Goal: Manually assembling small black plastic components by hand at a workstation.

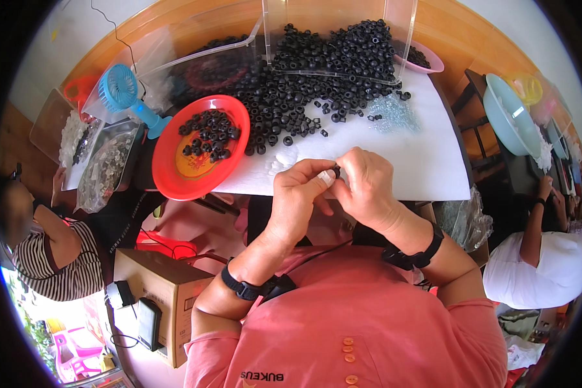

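Observation:
Close together over the table's front edge, my left hand (294, 197) and my right hand (368, 187) pinch one small black ring-like part (336, 171) between their fingertips. Something white shows at my left thumb; whether it is a wrap or another piece cannot be made out. Beyond my hands, a heap of loose black parts (275, 110) spreads over the white tabletop (427, 165). Small clear beads (394, 115) lie in a patch to its right. On the left, an orange-red plate (163, 171) carries more black parts and overhangs the front edge.
Behind the heap stands a clear plastic bin (404, 39) of black parts, with a pink bowl (438, 63) beside it. A blue fan (119, 90) stands left of the plate. Two other people (61, 255) sit at side tables. A cardboard box (165, 284) is at lower left.

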Action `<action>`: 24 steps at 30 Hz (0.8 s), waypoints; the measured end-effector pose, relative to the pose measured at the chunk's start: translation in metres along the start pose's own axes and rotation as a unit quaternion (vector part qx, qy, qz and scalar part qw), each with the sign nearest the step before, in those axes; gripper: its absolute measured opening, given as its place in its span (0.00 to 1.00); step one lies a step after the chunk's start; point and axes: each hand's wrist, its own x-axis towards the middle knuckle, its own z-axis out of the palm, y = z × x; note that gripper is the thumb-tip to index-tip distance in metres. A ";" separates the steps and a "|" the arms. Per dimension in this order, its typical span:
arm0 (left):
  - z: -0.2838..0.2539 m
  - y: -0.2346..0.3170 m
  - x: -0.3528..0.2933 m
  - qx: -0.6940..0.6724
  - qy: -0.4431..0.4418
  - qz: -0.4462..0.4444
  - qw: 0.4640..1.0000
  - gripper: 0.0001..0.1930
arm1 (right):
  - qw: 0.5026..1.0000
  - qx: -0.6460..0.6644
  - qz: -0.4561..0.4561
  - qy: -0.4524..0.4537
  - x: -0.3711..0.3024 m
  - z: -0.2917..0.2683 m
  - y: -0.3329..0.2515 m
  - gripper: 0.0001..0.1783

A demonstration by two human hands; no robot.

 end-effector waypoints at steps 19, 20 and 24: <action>-0.006 -0.003 0.010 0.099 -0.078 -0.002 0.992 0.08 | 0.993 0.057 -0.073 -0.067 0.005 -0.012 0.016 0.18; -0.006 -0.004 0.009 0.088 -0.085 0.003 0.992 0.08 | 0.993 0.051 -0.084 -0.070 0.005 -0.012 0.017 0.19; -0.011 -0.003 0.011 0.100 -0.098 -0.010 0.990 0.07 | 0.995 0.047 -0.076 -0.041 -0.001 -0.008 0.010 0.19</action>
